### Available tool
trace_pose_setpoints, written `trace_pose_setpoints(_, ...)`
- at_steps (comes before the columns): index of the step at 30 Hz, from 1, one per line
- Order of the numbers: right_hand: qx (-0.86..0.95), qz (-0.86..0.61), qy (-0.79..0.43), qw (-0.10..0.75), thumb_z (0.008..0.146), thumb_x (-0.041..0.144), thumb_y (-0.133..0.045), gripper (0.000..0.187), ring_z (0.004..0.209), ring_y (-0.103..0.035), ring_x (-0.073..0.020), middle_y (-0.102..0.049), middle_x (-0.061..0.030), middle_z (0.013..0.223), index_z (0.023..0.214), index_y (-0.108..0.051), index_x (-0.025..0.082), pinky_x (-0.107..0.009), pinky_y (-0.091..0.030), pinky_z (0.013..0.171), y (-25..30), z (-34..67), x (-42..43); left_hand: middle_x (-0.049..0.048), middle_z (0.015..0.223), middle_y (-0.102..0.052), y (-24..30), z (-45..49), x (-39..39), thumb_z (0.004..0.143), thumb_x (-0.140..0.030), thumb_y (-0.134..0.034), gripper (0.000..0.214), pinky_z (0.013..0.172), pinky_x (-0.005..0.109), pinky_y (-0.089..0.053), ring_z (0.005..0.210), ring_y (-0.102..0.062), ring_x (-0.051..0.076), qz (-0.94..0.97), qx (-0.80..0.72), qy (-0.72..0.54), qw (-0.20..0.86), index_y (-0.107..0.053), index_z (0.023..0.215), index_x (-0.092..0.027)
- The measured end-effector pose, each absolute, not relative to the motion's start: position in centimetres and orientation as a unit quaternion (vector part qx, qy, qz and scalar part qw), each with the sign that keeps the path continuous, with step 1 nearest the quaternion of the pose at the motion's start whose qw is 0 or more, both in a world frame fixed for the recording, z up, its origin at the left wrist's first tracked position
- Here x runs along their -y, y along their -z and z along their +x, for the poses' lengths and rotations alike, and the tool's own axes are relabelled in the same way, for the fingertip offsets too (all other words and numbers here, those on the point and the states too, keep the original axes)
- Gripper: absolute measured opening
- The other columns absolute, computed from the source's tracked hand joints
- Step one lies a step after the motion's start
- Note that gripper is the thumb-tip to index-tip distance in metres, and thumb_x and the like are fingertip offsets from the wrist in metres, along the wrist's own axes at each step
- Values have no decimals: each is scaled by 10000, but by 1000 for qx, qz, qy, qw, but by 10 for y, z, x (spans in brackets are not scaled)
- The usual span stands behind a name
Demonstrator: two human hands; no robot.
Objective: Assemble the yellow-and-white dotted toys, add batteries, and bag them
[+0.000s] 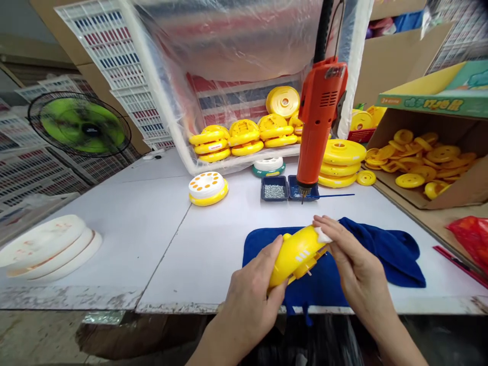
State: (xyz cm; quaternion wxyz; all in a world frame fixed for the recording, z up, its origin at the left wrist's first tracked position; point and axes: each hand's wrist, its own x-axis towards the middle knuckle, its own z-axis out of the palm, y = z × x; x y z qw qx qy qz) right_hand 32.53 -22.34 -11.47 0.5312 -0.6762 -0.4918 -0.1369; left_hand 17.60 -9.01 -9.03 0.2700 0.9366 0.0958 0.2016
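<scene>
Head view: grips a yellow plastic shell (pixel 295 254) with the left hand (pixel 249 295), thumb and fingers wrapped round its lower end; pinches the upper end with the right hand (pixel 353 264), fingertips on a small white piece (pixel 324 235). Holds the shell tilted just above a blue cloth (pixel 381 249) at the near edge of the counter (pixel 152 229). Beyond, hanging over two small blue trays (pixel 263 189), an orange power screwdriver (pixel 318 122)

head view; faces forward-down; close above left hand (pixel 249 300), right hand (pixel 356 269) (near table (pixel 171 244) edge)
</scene>
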Motion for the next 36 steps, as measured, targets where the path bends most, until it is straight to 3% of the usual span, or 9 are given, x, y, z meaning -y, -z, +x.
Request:
trace_pose_setpoints(6, 551, -685, 178, 443, 982, 98, -446, 452, 1368, -482, -215, -604, -52, 1394, 1390, -535, 271, -473, -313, 1187, 116, 339, 230, 129, 1418, -586, 72, 209, 97, 858, -125, -548, 612, 1010, 404, -534, 1215, -635, 283, 948, -83, -179, 250, -442, 1459, -175)
trace_pose_setpoints(10, 506, -695, 177, 478, 988, 102, -429, 433, 1325, -525, -212, -601, -68, 1387, 1368, -550, 273, -463, -394, 1133, 115, 344, 226, 179, 1374, -611, 67, 223, 96, 808, -156, -613, 727, 921, 459, -572, 1113, -684, 352, 954, -134, -144, 226, -387, 1498, -117)
trace_pose_setpoints(13, 556, -680, 179, 443, 982, 87, -430, 467, 1377, -467, -208, -588, -62, 1407, 1403, -524, 266, -461, -338, 1171, 115, 343, 220, 177, 1361, -621, 64, 227, 96, 817, -188, -626, 744, 899, 447, -576, 1082, -698, 354, 949, -152, -136, 239, -364, 1509, -113)
trace_pose_setpoints(18, 491, -681, 158, 520, 1000, 115, -427, 392, 1347, -503, -203, -601, -56, 1387, 1321, -585, 275, -458, -386, 1153, 120, 357, 219, 107, 1312, -670, 75, 232, 98, 781, -231, -717, 807, 960, 462, -543, 1130, -673, 333, 903, -184, -167, 350, -355, 1501, -183)
trace_pose_setpoints(22, 463, -699, 187, 512, 991, 112, -434, 407, 1334, -520, -223, -604, -73, 1386, 1343, -570, 266, -483, -414, 1132, 121, 356, 221, 90, 1270, -687, 97, 235, 99, 808, -248, -714, 567, 970, 421, -533, 1131, -669, 297, 876, -182, -208, 396, -527, 1343, -215)
trace_pose_setpoints(26, 578, -679, 232, 388, 974, 105, -445, 443, 1345, -512, -254, -635, -80, 1356, 1382, -545, 242, -521, -382, 1145, 114, 347, 219, 79, 1128, -734, 104, 237, 101, 836, -195, -653, 343, 895, 383, -558, 1034, -705, 275, 879, -167, -228, 384, -608, 1177, -203)
trace_pose_setpoints(31, 529, -703, 183, 439, 992, 132, -437, 412, 1302, -553, -256, -625, -98, 1358, 1356, -567, 275, -546, -438, 1097, 108, 358, 230, 46, 1031, -759, 99, 243, 108, 790, -253, -716, 303, 810, 351, -576, 922, -726, 268, 884, -178, -228, 367, -652, 1085, -231)
trace_pose_setpoints(36, 563, -687, 135, 440, 991, 146, -429, 412, 1375, -478, -248, -607, -73, 1392, 1356, -583, 259, -536, -365, 1159, 110, 361, 230, 40, 1077, -752, 104, 241, 103, 789, -237, -699, 350, 881, 356, -555, 970, -711, 253, 849, -170, -261, 427, -673, 1138, -232)
